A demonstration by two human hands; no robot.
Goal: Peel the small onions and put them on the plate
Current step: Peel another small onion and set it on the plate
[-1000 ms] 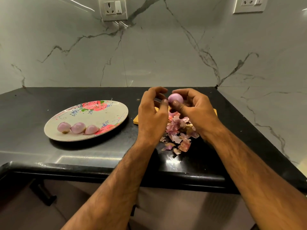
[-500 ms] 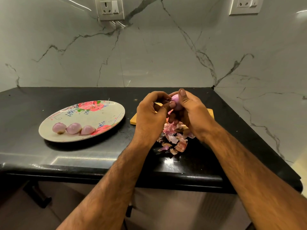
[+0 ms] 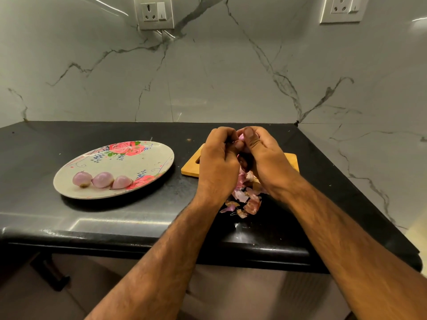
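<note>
The small onion (image 3: 241,137) is held up between both hands above the far end of the wooden cutting board (image 3: 291,160), and only a sliver of its pale pink flesh is seen. It is gripped by the right hand (image 3: 265,158), whose thumb is laid across its top, and it is met from the other side by the left hand (image 3: 219,162), whose fingers are curled in against it. Whether skin or the bulb itself is pinched by the left fingertips cannot be told.

A second ago the bulb was shown plainly at the right fingertips, smooth and nearly bare. It is now almost wholly covered, the two hands having been drawn together round it. From this it is judged that a last scrap of skin or an end piece is being worked off, so the onion is not yet ready to be set down (the plate has gained nothing in the meantime).

One onion is counted in the hands. Three peeled onions (image 3: 103,179) are counted in a row on the near left part of the floral plate (image 3: 129,168), which lies well to the left of the board. One heap of onion peels (image 3: 245,202) is seen below the hands, its pieces too many and too overlapped to be counted. Everything is borne by the black countertop (image 3: 138,215), and two wall sockets (image 3: 154,13) are set in the marble behind.
</note>
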